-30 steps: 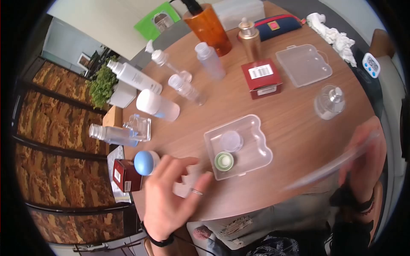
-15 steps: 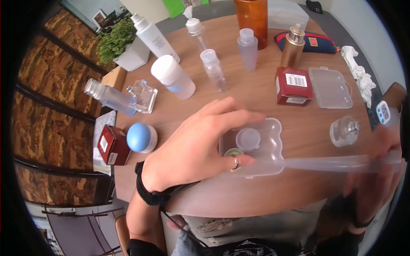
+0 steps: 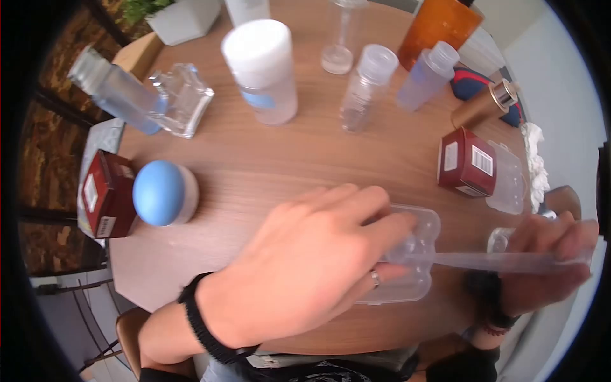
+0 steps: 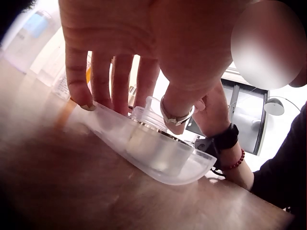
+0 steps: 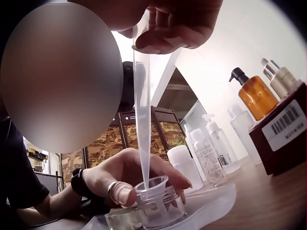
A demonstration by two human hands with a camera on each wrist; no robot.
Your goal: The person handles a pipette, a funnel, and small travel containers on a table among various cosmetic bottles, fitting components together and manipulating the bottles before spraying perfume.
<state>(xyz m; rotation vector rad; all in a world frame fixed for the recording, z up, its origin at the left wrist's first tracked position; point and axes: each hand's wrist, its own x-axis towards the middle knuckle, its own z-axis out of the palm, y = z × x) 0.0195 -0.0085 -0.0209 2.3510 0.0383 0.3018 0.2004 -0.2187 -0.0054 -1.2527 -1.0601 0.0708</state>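
My right hand [image 3: 552,245] pinches a long, tapered translucent pipette [image 5: 142,110] near its upper end. In the right wrist view, the tip reaches into the mouth of a small clear jar [image 5: 165,211]. My left hand [image 3: 305,254] reaches over a shallow clear plastic tray [image 3: 407,290], its thumb and forefinger on either side of the jar. The left wrist view shows the remaining fingers [image 4: 100,81] bent down along the tray's far side. Beside the clear jar stands a pale green pot [image 5: 121,220], hidden under the left hand in the head view.
A blue-lidded jar [image 3: 162,191] and a dark red box [image 3: 108,194] are at the left. Behind the tray stand a white-capped bottle [image 3: 264,76] and several clear ones. Another red box [image 3: 464,165] and a glass bottle [image 3: 499,240] are near the right hand.
My left hand has moved from the tray's left side onto the small jar. The right hand has brought the pipette inward to the jar. The head view has shifted closer over the table.
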